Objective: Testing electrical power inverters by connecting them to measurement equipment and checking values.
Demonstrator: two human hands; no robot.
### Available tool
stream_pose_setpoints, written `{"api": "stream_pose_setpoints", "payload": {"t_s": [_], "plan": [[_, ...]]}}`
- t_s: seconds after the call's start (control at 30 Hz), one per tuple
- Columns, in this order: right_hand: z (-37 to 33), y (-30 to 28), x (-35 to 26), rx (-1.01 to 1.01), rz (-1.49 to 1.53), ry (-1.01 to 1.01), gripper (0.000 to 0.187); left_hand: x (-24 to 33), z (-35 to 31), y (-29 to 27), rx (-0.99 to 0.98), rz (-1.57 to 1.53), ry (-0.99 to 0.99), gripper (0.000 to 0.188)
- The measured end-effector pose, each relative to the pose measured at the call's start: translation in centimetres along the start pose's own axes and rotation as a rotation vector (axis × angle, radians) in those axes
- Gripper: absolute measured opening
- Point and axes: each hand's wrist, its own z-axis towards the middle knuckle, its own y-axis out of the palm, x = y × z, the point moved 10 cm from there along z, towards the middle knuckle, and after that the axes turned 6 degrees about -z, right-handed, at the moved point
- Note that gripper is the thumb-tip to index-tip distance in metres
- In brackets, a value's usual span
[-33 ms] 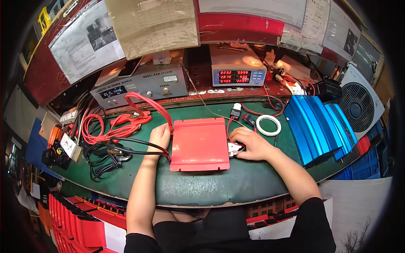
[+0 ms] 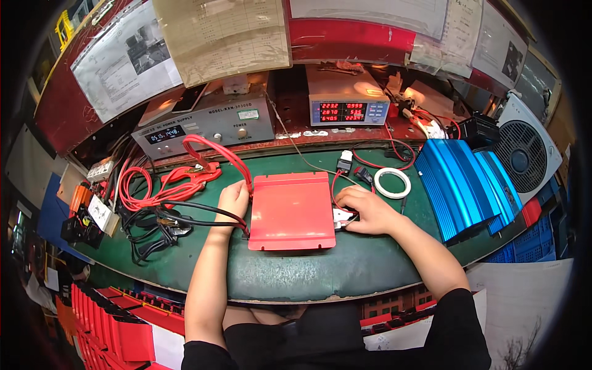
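A red metal inverter box (image 2: 291,211) lies on the green bench top, in front of my body. My left hand (image 2: 233,200) is closed against its left end, between thick red cables (image 2: 219,148) and black cables (image 2: 203,211) that run into that side; its fingertips are partly hidden. At the opposite end, my right hand (image 2: 369,211) has its fingers bent around a white plug (image 2: 343,217) at the box's right face. A thin red wire (image 2: 336,185) rises beside these fingers.
Behind stand a grey power supply (image 2: 197,126) and a meter with red digits (image 2: 349,105). A tape roll (image 2: 392,183), a black-and-white connector (image 2: 345,163), blue finned cases (image 2: 453,188) and a fan (image 2: 524,148) are at right. Coiled red clamp leads (image 2: 145,188) lie left.
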Motion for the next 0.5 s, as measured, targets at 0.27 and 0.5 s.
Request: {"api": "stream_pose_setpoints", "payload": {"t_s": [0.27, 0.5], "plan": [[0.0, -0.1, -0.1, -0.009, -0.020, 0.009, 0.040, 0.8, 0.1, 0.0, 0.005, 0.016, 0.018, 0.043], [0.1, -0.1, -0.1, -0.020, -0.025, 0.013, 0.040, 0.8, 0.1, 0.1, -0.004, 0.007, 0.002, 0.043]]}}
